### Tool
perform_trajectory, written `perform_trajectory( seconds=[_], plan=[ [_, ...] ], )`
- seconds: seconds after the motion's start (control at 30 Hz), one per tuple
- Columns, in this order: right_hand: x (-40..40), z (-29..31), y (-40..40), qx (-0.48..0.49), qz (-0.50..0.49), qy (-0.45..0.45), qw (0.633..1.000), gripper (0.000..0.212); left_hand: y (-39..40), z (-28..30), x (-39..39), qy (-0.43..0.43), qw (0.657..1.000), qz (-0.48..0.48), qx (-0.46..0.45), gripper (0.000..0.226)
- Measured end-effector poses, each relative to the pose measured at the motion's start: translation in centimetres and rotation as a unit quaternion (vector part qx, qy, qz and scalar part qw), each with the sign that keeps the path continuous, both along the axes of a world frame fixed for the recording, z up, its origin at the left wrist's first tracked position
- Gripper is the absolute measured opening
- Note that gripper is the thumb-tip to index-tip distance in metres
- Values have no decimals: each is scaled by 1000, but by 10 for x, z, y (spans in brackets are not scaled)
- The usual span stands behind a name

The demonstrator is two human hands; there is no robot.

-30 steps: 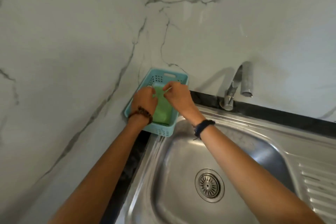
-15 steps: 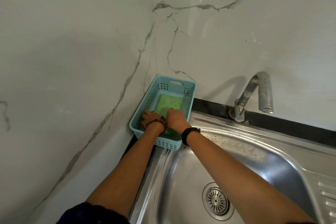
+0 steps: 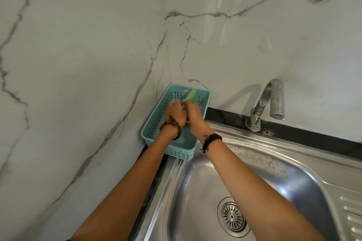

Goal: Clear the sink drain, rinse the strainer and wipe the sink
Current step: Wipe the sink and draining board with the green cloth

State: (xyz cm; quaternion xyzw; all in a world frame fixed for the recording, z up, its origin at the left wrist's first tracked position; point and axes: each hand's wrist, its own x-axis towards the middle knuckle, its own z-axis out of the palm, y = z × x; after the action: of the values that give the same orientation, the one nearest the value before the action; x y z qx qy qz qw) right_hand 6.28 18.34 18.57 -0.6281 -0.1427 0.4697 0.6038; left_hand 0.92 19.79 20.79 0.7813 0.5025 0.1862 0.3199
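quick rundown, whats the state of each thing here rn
green cloth: held upright between both hands, over the basket
left hand: gripping the cloth
right hand: gripping the cloth
basket: upright in the corner
tap: no water running
strainer: seated in the drain
sink: basin wet, no standing water

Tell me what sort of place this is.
Likely a home kitchen corner: a steel sink with a drain strainer, a tap on a marble-look wall, and a basket beside the sink.

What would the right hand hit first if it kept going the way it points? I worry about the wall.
Probably the far wall of the basket, since the right hand points into it holding the green sponge; depth is unclear.
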Motion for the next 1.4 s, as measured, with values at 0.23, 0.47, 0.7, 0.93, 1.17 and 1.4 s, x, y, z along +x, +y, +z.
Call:
perform_trajectory(
  seconds=[0.23,0.47,0.7,0.93,1.17,1.4],
  plan=[
    [19,48,-31,133,-52,179,973,26,-52,34,-5,-29,988,-73,134,25],
    [23,56,-109,131,-127,114,977,31,-111,31,-42,-236,960,-138,56,28],
    [31,-1,-204,24,-127,198,972,16,-120,-27,-73,-71,986,-39,144,25],
    [32,-37,-232,-27,-116,223,967,31,-125,-41,-57,-4,967,-52,251,13],
    [39,-56,-238,-25,-92,199,975,17,-157,-74,-19,-229,908,4,-352,17],
    [33,-71,-236,-3,-80,85,993,14,-175,-85,-18,-294,883,37,-364,26]
  ],
)
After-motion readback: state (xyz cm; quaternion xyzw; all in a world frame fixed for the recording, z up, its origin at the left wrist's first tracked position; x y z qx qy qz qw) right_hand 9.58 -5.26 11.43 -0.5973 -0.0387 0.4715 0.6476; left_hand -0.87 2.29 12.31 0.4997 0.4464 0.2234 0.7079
